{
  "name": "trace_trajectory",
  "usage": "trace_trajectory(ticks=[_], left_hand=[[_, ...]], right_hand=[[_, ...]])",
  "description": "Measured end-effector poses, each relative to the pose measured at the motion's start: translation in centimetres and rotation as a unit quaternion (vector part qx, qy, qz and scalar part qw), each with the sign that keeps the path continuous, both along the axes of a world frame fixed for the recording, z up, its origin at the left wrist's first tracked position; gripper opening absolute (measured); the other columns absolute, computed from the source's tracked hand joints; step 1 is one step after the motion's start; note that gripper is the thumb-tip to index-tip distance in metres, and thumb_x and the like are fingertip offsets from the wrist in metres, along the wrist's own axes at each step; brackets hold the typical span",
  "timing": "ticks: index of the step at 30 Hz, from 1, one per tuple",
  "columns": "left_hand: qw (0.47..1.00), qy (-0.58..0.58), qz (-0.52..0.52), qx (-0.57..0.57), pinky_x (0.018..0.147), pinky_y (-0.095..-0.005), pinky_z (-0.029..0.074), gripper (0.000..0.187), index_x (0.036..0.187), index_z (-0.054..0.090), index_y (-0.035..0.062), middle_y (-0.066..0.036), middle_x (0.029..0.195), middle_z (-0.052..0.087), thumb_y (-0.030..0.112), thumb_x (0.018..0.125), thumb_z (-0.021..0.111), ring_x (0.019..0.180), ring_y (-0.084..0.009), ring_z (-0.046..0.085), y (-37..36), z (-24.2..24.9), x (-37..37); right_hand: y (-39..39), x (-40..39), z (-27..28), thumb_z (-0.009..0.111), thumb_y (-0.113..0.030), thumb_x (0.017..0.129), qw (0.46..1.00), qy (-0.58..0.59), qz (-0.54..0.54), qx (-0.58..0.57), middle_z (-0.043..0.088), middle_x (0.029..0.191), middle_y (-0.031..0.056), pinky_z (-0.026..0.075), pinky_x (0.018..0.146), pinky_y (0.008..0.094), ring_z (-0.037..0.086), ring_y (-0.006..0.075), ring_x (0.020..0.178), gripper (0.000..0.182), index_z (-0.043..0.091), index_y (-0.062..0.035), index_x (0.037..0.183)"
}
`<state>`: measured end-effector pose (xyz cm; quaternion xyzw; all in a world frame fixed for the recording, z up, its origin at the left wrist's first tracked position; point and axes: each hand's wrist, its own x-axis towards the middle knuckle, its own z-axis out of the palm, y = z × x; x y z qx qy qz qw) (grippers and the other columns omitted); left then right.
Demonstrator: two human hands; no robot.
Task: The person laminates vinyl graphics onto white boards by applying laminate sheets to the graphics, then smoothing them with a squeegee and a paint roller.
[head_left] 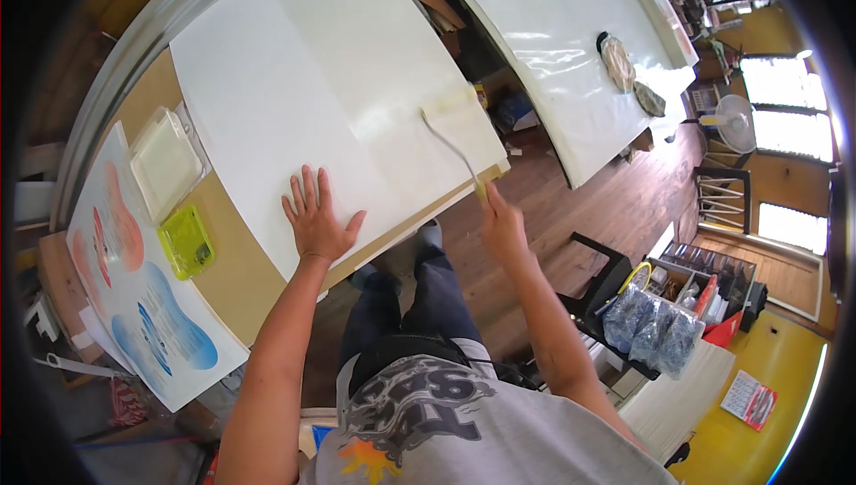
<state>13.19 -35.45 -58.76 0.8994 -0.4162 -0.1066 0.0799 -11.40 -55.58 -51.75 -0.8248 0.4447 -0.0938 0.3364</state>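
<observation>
My left hand (319, 225) lies flat with spread fingers on a large white sheet (267, 93) covering a brown board (236, 244). In my right hand (505, 234) is the handle of a small paint roller (453, 148), its bent wire reaching over the sheet. The pale roller head is hard to make out against the white; it appears to rest near the sheet's right end. A glossier area covers the right part of the sheet, a duller one the left. Left of the sheet are a lidded white tray (165, 167) and a lime-green tray (186, 242).
A printed sheet with red and blue shapes (152, 275) lies at the left. Across a gap stands a second table (544, 48) with a glossy cover, bearing a wrapped item (616, 63). At right are a tool cart (687, 293) and a fan (735, 123).
</observation>
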Motion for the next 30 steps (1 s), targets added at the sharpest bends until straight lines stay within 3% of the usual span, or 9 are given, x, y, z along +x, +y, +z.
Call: trace_trajectory(ticks=[3, 5, 9, 16, 21, 23, 27, 29, 30], left_hand=[[0.999, -0.021, -0.004, -0.026, 0.116, -0.0622, 0.007, 0.101, 0.157, 0.017, 0.0080, -0.020, 0.164, 0.010, 0.061, 0.082, 0.060, 0.149, -0.0430, 0.010, -0.1, -0.4, -0.2], [0.999, -0.024, 0.000, -0.026, 0.116, -0.0620, 0.007, 0.102, 0.157, 0.018, 0.0077, -0.020, 0.163, 0.011, 0.062, 0.082, 0.060, 0.149, -0.0430, 0.010, -0.2, -0.4, -0.1], [1.000, -0.016, 0.005, -0.001, 0.117, -0.0618, 0.004, 0.104, 0.158, 0.015, 0.0083, -0.019, 0.164, 0.009, 0.065, 0.081, 0.058, 0.150, -0.0415, 0.005, -0.4, -0.2, -0.2], [0.998, -0.052, -0.018, 0.007, 0.115, -0.0628, 0.008, 0.104, 0.157, 0.018, 0.0057, -0.021, 0.163, 0.013, 0.065, 0.081, 0.058, 0.149, -0.0441, 0.011, -0.8, -1.0, -0.5], [0.999, -0.049, -0.016, 0.015, 0.114, -0.0641, 0.010, 0.105, 0.157, 0.017, 0.0049, -0.023, 0.162, 0.014, 0.070, 0.082, 0.053, 0.148, -0.0459, 0.012, -1.1, -0.9, -0.2], [0.998, -0.049, -0.016, 0.020, 0.115, -0.0640, 0.010, 0.106, 0.157, 0.017, 0.0047, -0.023, 0.162, 0.014, 0.068, 0.081, 0.055, 0.148, -0.0459, 0.011, -0.9, -0.9, -0.2], [0.998, -0.057, -0.022, 0.015, 0.114, -0.0647, 0.011, 0.106, 0.157, 0.017, 0.0044, -0.023, 0.162, 0.013, 0.067, 0.081, 0.056, 0.148, -0.0466, 0.012, -1.2, -1.1, -0.2], [0.998, -0.058, -0.023, 0.015, 0.114, -0.0650, 0.011, 0.105, 0.157, 0.017, 0.0043, -0.023, 0.162, 0.013, 0.067, 0.081, 0.056, 0.148, -0.0470, 0.012, -1.1, -1.1, -0.5], [0.998, -0.061, -0.025, 0.011, 0.114, -0.0652, 0.012, 0.105, 0.157, 0.017, 0.0041, -0.023, 0.162, 0.013, 0.067, 0.082, 0.055, 0.148, -0.0473, 0.012, -1.3, -1.1, -0.3]], right_hand=[[-2.7, 3.3, -0.4, 0.052, -0.012, 0.098, 0.998, -0.016, 0.009, -0.052, 0.063, 0.086, 0.0315, 0.050, 0.064, 0.0422, 0.064, 0.0459, 0.080, 0.034, 0.057, 0.0034, 0.128], [-1.2, 0.8, 1.0, 0.052, -0.014, 0.099, 0.998, 0.047, -0.009, 0.036, 0.064, 0.087, 0.0305, 0.051, 0.067, 0.0443, 0.064, 0.0464, 0.082, 0.036, 0.056, 0.0006, 0.131], [3.3, -8.2, 2.0, 0.053, -0.013, 0.098, 0.998, 0.044, -0.037, 0.003, 0.062, 0.088, 0.0308, 0.052, 0.069, 0.0440, 0.065, 0.0455, 0.083, 0.041, 0.051, -0.0044, 0.138], [-9.7, 5.7, -0.3, 0.051, -0.010, 0.094, 1.000, 0.008, 0.008, 0.016, 0.066, 0.088, 0.0252, 0.051, 0.069, 0.0507, 0.062, 0.0461, 0.078, 0.040, 0.053, -0.0037, 0.133], [-5.0, -5.5, 0.7, 0.050, -0.009, 0.096, 0.999, 0.000, 0.015, 0.032, 0.067, 0.096, 0.0248, 0.052, 0.071, 0.0484, 0.064, 0.0453, 0.081, 0.041, 0.051, -0.0032, 0.136], [-1.5, -11.1, 1.7, 0.051, -0.008, 0.096, 0.996, -0.006, -0.052, 0.076, 0.066, 0.099, 0.0277, 0.053, 0.073, 0.0462, 0.065, 0.0448, 0.086, 0.043, 0.050, -0.0032, 0.139], [-3.7, -8.5, 2.8, 0.053, -0.007, 0.096, 0.992, -0.018, -0.062, 0.109, 0.065, 0.098, 0.0302, 0.053, 0.073, 0.0451, 0.065, 0.0462, 0.087, 0.044, 0.049, -0.0021, 0.139], [-7.6, -4.5, 2.3, 0.054, -0.004, 0.096, 0.984, 0.006, -0.081, 0.156, 0.059, 0.076, 0.0274, 0.049, 0.064, 0.0327, 0.067, 0.0252, 0.067, 0.041, 0.052, 0.0006, 0.136], [-7.2, -5.2, 2.1, 0.054, -0.004, 0.096, 0.983, 0.006, -0.092, 0.159, 0.059, 0.076, 0.0274, 0.049, 0.064, 0.0327, 0.067, 0.0252, 0.067, 0.041, 0.052, 0.0006, 0.136]])
